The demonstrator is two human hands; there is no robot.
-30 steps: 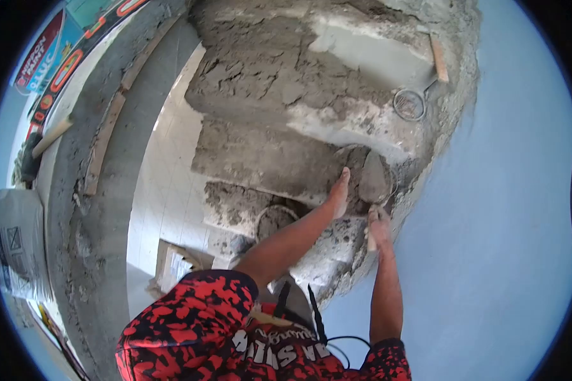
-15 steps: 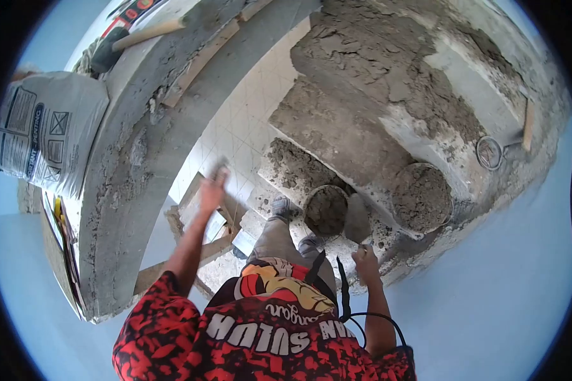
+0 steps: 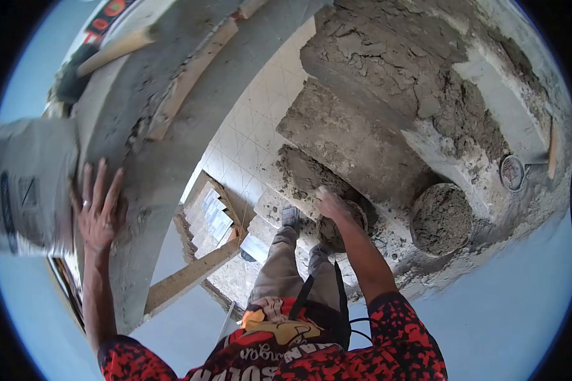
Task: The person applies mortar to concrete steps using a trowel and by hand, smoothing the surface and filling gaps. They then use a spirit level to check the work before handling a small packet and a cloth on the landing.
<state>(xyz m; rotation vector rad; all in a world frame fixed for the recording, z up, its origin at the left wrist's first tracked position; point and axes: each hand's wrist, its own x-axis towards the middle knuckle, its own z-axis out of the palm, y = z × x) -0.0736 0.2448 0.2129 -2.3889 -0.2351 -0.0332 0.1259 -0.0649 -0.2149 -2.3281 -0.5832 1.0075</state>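
Observation:
My left hand [image 3: 100, 206] lies with fingers spread on the grey concrete ledge [image 3: 140, 209], beside a pale printed bag [image 3: 35, 184]. The fingers of my right hand [image 3: 332, 204] are closed at the edge of a step with wet mortar [image 3: 308, 173] on it; what they hold is hidden. Below that hand, a round bucket of mortar [image 3: 330, 233] is partly covered by my right forearm.
A second mortar bucket [image 3: 442, 219] stands to the right. Rough steps [image 3: 356, 133] run up toward spread mortar [image 3: 388, 57]. A small round container [image 3: 511, 173] is at far right. Wooden boards [image 3: 190, 277] lie at lower left, and a wooden handle [image 3: 115, 51] at upper left.
My left hand has moved left onto the ledge. My right hand has moved up and left, past the nearer bucket to the mortar on the step. The trowel blade seen earlier beside that bucket is no longer distinct.

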